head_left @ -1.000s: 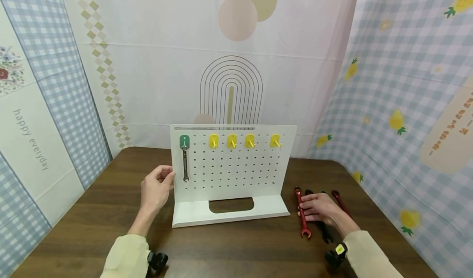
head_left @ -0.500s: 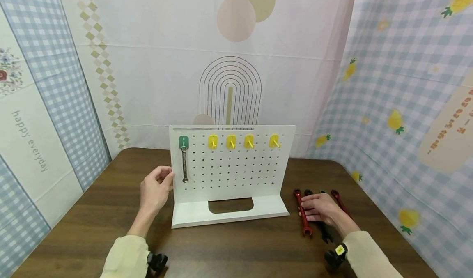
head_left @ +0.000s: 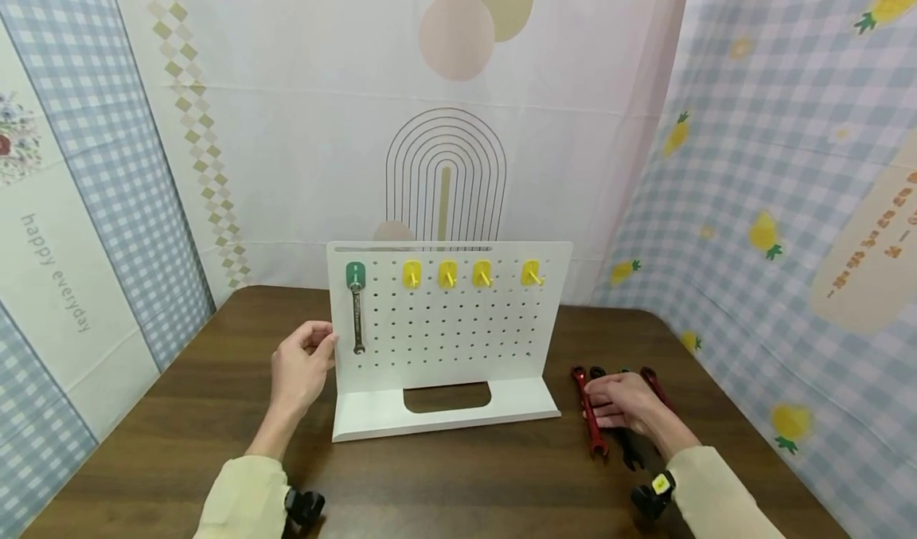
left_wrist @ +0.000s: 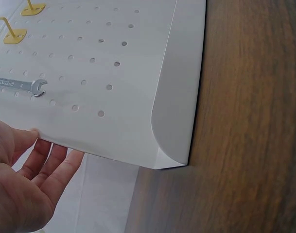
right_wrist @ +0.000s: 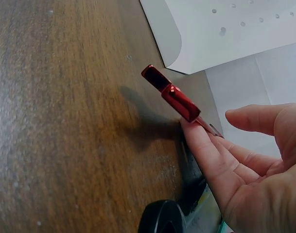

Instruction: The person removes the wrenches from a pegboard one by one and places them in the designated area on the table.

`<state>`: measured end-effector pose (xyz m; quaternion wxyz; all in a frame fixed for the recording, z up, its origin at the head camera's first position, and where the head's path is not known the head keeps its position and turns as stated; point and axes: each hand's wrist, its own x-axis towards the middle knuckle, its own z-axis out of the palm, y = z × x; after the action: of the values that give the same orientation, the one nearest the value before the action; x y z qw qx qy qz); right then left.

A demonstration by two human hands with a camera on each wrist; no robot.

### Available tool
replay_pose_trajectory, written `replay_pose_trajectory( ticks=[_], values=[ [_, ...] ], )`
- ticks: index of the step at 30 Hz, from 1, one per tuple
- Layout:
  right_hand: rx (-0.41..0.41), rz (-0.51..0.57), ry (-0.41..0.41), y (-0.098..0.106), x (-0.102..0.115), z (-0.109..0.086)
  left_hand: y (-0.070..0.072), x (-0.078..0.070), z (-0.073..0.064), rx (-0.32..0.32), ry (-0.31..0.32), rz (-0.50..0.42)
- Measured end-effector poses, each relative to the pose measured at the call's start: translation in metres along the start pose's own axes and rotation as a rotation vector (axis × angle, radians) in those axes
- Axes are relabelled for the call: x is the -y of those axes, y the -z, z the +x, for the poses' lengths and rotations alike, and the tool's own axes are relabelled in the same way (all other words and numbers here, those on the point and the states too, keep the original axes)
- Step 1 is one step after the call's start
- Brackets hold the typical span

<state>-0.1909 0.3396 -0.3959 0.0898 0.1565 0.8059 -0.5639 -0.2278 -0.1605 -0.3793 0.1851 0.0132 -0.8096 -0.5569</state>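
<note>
A white pegboard stands on the table. My left hand pinches its left edge, the thumb at the front and the fingers reaching behind. A silver wrench hangs from the board's green hook. To the right of the board, my right hand is at a red wrench. In the right wrist view that red wrench rests tilted against fairly straight fingers, its near end raised above the table, while the thumb stays apart from it.
Several yellow hooks line the board's upper part. Beside and beneath my right hand lie a black wrench, a darker red wrench and a partly hidden green one. The brown table extends in front of the board's base.
The red wrench has shifted slightly to the right, and its far end has come a little nearer. My right hand moves only slightly with it. My left hand stays at the board's edge.
</note>
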Motion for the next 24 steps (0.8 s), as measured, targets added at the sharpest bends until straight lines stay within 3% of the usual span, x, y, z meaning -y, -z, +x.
replay_pose_trajectory(
  ticks=[24],
  values=[
    [0.003,0.043,-0.012,0.0087,0.0028,-0.0083,0.0004,-0.0002,0.0005,0.001,-0.003,-0.005]
  ],
)
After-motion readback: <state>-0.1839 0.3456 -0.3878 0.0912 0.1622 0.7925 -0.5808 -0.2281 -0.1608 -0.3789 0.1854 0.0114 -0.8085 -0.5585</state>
